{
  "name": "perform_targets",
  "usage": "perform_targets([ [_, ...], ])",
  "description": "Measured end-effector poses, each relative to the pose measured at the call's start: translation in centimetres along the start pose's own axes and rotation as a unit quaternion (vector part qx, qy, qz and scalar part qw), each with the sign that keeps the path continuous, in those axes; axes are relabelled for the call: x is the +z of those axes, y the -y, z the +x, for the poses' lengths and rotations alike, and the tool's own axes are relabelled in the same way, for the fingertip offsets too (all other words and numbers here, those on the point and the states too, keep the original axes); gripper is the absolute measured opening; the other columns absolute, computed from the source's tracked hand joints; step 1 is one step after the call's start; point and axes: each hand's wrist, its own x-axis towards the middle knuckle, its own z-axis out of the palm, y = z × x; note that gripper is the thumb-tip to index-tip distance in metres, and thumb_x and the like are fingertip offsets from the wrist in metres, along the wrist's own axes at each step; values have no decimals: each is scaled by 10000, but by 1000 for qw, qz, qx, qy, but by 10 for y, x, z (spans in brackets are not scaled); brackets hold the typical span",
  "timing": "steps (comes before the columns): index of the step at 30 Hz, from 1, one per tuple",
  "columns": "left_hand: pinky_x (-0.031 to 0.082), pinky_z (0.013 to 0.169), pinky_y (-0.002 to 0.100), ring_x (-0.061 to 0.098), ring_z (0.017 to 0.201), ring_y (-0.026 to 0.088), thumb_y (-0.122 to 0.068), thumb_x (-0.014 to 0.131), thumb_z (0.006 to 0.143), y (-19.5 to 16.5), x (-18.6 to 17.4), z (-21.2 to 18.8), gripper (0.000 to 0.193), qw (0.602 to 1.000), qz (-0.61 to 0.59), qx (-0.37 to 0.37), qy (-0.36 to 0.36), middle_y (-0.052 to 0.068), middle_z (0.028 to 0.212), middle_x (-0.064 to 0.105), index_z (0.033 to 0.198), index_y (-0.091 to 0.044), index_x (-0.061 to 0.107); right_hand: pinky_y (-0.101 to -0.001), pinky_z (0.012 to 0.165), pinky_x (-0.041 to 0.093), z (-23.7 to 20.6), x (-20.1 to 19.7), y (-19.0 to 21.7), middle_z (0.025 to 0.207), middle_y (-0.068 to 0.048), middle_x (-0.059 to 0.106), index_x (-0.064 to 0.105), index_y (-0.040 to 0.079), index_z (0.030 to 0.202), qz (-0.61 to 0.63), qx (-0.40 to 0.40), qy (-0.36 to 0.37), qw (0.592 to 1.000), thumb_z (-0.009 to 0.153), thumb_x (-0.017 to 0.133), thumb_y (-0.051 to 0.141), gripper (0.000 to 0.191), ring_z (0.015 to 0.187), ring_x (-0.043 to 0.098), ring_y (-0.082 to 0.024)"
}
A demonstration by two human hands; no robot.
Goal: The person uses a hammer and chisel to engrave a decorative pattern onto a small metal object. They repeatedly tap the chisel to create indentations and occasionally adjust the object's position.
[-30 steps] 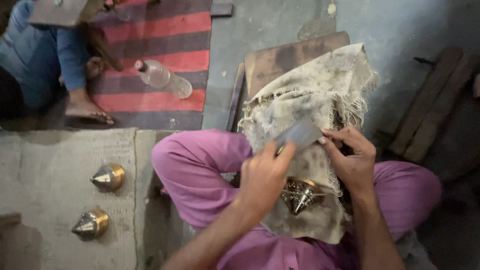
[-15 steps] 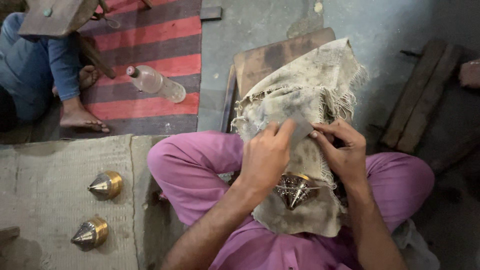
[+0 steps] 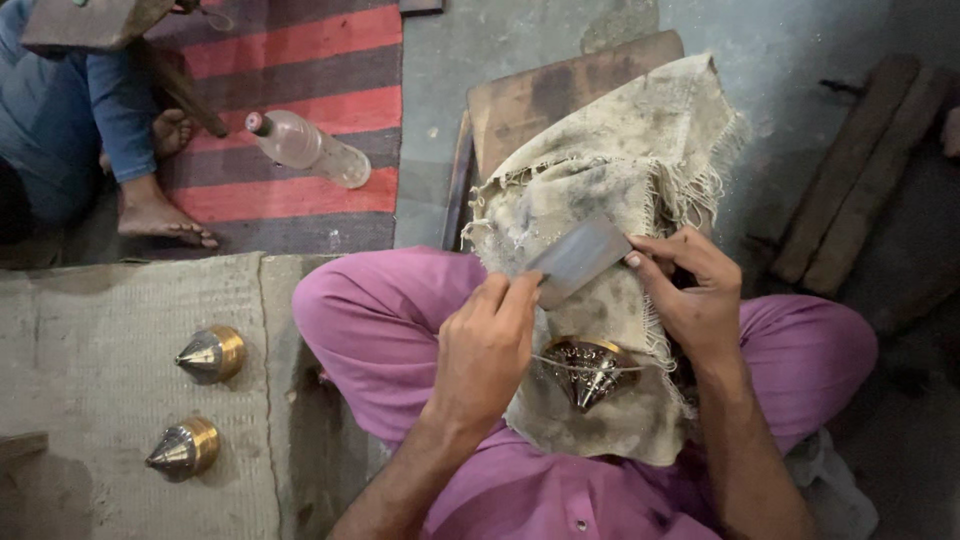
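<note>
Grey metal strip [image 3: 580, 258] between both hands' grip

Left hand [image 3: 487, 345] fingertips hidden behind grey metal sheet [image 3: 580, 260]. Right hand [image 3: 695, 295] palm side out of sight. Cone-shaped metal piece [image 3: 590, 370]: base buried in burlap cloth [image 3: 610, 180], engraving too fine to read. Seated person [image 3: 70, 130] cut by top-left edge. Wooden board [image 3: 560, 95] mostly covered by cloth.
</note>
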Motion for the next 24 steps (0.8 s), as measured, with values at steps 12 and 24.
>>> perform_targets([
  [12,558,653,435,698,839,311,-38,604,892,-5,28,26,365,991,112,66,31,135,1007,590,1256,-65,600,-220,677,400,-1,0,5,835,-25,603,766,22,1169,-30,-2,0,1000,923,800,-43,257,751,519,-90],
  [24,571,690,435,701,879,325,-39,602,931,3,38,17,349,994,80,71,2,146,1037,599,1280,-45,597,-213,676,393,-5,1,4,836,-16,580,772,29,1183,-22,11,4,1000,938,788,-41,255,763,511,-81],
])
